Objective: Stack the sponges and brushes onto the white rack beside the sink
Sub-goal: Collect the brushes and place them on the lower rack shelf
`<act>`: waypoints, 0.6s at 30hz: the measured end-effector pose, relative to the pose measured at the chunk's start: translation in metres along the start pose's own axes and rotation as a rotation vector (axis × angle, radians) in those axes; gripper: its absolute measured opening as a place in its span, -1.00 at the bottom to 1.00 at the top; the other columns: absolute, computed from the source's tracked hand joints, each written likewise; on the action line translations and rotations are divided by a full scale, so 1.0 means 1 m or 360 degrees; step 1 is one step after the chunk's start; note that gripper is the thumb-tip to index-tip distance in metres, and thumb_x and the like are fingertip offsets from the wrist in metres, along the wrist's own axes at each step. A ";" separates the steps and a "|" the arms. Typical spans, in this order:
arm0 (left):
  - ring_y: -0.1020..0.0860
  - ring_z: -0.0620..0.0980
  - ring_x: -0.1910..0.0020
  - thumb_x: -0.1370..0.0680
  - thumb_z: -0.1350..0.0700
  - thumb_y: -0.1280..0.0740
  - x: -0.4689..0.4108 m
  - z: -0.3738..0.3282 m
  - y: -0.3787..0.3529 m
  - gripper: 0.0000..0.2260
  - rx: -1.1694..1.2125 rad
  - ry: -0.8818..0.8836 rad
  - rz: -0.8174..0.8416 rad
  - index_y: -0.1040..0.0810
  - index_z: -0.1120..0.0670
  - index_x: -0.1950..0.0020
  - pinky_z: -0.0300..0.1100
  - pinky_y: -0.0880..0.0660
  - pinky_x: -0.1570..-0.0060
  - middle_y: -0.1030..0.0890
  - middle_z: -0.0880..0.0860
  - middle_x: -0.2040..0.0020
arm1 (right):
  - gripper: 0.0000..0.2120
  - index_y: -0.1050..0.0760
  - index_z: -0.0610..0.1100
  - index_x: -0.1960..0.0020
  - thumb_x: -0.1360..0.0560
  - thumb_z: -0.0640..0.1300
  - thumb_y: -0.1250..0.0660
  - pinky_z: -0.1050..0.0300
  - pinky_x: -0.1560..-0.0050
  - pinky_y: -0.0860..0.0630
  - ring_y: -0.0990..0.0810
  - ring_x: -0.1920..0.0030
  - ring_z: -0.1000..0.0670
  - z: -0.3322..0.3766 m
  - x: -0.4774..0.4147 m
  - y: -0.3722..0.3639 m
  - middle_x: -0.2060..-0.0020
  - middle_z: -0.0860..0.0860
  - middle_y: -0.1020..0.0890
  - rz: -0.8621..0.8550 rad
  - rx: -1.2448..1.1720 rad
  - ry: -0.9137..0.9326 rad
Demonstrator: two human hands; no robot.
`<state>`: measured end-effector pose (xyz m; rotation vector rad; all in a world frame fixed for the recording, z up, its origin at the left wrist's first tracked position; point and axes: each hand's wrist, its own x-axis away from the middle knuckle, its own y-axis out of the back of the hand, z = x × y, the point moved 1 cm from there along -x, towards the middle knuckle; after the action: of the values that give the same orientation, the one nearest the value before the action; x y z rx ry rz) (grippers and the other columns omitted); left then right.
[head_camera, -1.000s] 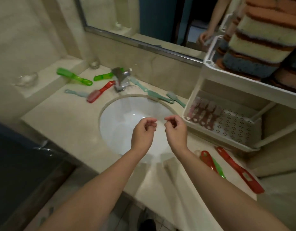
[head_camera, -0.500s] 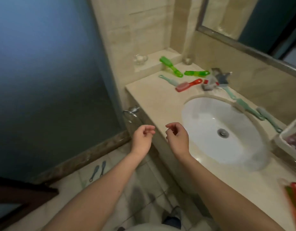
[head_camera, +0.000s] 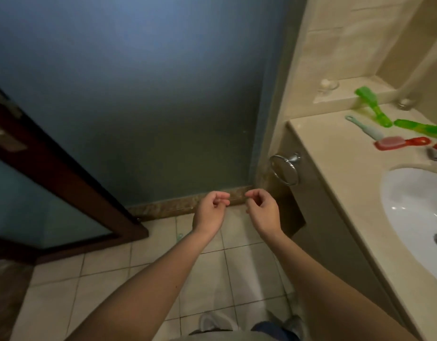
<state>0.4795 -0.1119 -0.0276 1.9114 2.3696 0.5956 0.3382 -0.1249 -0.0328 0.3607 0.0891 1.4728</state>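
Two bare hands hover side by side, forearms stretched out over a beige tiled floor [head_camera: 109, 286]. The left hand [head_camera: 210, 212] and the right hand [head_camera: 263, 212] are both empty. Their fingers are loosely curled towards the thumbs, not clenched, and the hands sit near each other without touching.

Four brushes lie well apart from the hands, at the far end of a beige stone surface [head_camera: 335, 153] on the person's right. A bright green brush [head_camera: 373, 107] slants from a raised ledge down onto the surface. A second green brush [head_camera: 419, 127] lies just beside its lower end. A pale teal brush [head_camera: 365, 127] lies near them, its wider end touching or nearly touching a red brush [head_camera: 399, 143] (bristles up, handle pointing right).

Nearer the person, a white sink [head_camera: 409, 205] is set into the surface, partly cut off by the picture's edge. A chrome towel ring [head_camera: 285, 169] hangs on the cabinet's end panel. Behind the hands stands a frosted blue glass panel [head_camera: 138, 94], with a dark wooden door frame [head_camera: 65, 173] to the left.
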 end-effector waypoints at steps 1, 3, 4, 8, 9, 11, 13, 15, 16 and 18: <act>-0.60 -0.05 0.07 -0.54 0.34 -0.23 0.000 0.007 0.013 -0.74 0.0002 0.0011 -0.0034 -0.55 -0.02 0.06 -0.16 -0.51 -0.07 -0.62 -0.06 0.15 | -0.87 -0.54 -0.01 0.05 -0.51 -0.23 -0.30 -0.04 -0.03 -0.61 -0.60 0.12 0.02 0.002 0.002 -0.013 0.17 0.04 -0.61 0.0044 0.0008 0.0008; -0.60 -0.05 0.04 -0.54 0.31 -0.25 0.001 0.020 0.036 -0.75 0.0012 0.0031 -0.0094 -0.54 -0.05 0.05 -0.18 -0.50 -0.05 -0.63 -0.06 0.12 | -0.86 -0.54 -0.03 0.07 -0.50 -0.25 -0.29 -0.06 -0.02 -0.61 -0.60 0.13 0.00 0.006 0.005 -0.038 0.18 0.03 -0.61 0.0125 0.0036 0.0022; -0.60 -0.06 0.04 -0.55 0.30 -0.25 0.002 0.027 0.047 -0.75 0.0012 0.0046 -0.0127 -0.54 -0.06 0.05 -0.22 -0.50 -0.01 -0.63 -0.06 0.11 | -0.86 -0.54 -0.04 0.07 -0.50 -0.26 -0.29 -0.07 -0.02 -0.60 -0.60 0.13 -0.01 0.007 0.006 -0.050 0.18 0.02 -0.61 0.0168 0.0051 0.0018; -0.59 -0.11 0.12 -0.55 0.28 -0.25 0.006 0.054 0.084 -0.76 0.0054 0.0144 -0.0288 -0.54 -0.07 0.04 -0.38 -0.50 0.22 -0.64 -0.05 0.10 | -0.85 -0.54 -0.02 0.07 -0.49 -0.25 -0.28 -0.02 0.05 -0.62 -0.59 0.15 0.01 0.009 0.008 -0.094 0.18 0.04 -0.61 0.0380 0.0130 0.0029; -0.60 -0.12 0.11 -0.55 0.28 -0.25 0.007 0.060 0.092 -0.75 0.0079 0.0183 -0.0327 -0.54 -0.09 0.06 -0.33 -0.51 0.16 -0.64 -0.07 0.10 | -0.84 -0.54 -0.01 0.06 -0.49 -0.25 -0.28 0.01 0.08 -0.62 -0.59 0.16 0.03 0.009 0.008 -0.103 0.18 0.05 -0.61 0.0425 0.0152 0.0032; -0.61 -0.10 0.07 -0.55 0.29 -0.25 0.009 0.074 0.105 -0.74 0.0139 0.0269 -0.0408 -0.54 -0.10 0.08 -0.21 -0.51 0.01 -0.64 -0.09 0.13 | -0.83 -0.53 0.00 0.06 -0.49 -0.26 -0.29 0.09 0.17 -0.61 -0.59 0.20 0.04 0.008 0.007 -0.123 0.18 0.04 -0.61 0.0514 0.0183 0.0025; -0.61 -0.05 0.05 -0.54 0.31 -0.25 0.009 0.088 0.119 -0.73 0.0195 0.0344 -0.0487 -0.54 -0.08 0.08 -0.18 -0.50 -0.05 -0.63 -0.07 0.14 | -0.82 -0.53 0.01 0.04 -0.49 -0.26 -0.29 0.08 0.21 -0.59 -0.59 0.23 0.01 0.007 0.004 -0.145 0.17 0.03 -0.61 0.0625 0.0226 0.0011; -0.61 -0.05 0.03 -0.54 0.31 -0.25 0.009 0.103 0.133 -0.73 0.0245 0.0406 -0.0561 -0.54 -0.08 0.07 -0.19 -0.50 -0.05 -0.63 -0.06 0.13 | -0.81 -0.52 0.02 0.00 -0.49 -0.25 -0.29 -0.01 0.14 -0.60 -0.60 0.20 0.00 0.004 0.000 -0.167 0.14 0.05 -0.61 0.0739 0.0301 -0.0009; -0.60 -0.05 0.03 -0.54 0.30 -0.25 0.009 0.112 0.141 -0.74 0.0266 0.0438 -0.0597 -0.54 -0.08 0.07 -0.18 -0.50 -0.05 -0.63 -0.05 0.12 | -0.80 -0.52 0.04 -0.01 -0.49 -0.24 -0.29 -0.02 0.11 -0.60 -0.60 0.18 0.01 0.002 -0.002 -0.178 0.14 0.06 -0.61 0.0797 0.0341 -0.0018; -0.60 -0.06 0.04 -0.54 0.29 -0.26 0.007 0.130 0.155 -0.74 0.0310 0.0494 -0.0674 -0.54 -0.09 0.07 -0.20 -0.50 -0.04 -0.63 -0.06 0.11 | -0.79 -0.51 0.06 -0.01 -0.49 -0.23 -0.28 0.00 0.10 -0.58 -0.60 0.18 -0.01 -0.001 -0.006 -0.201 0.14 0.07 -0.60 0.0912 0.0418 -0.0022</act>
<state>0.6571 -0.0445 -0.0970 1.3771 3.0058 0.6840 0.5296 -0.1419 -0.0935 0.6464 0.1798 2.0315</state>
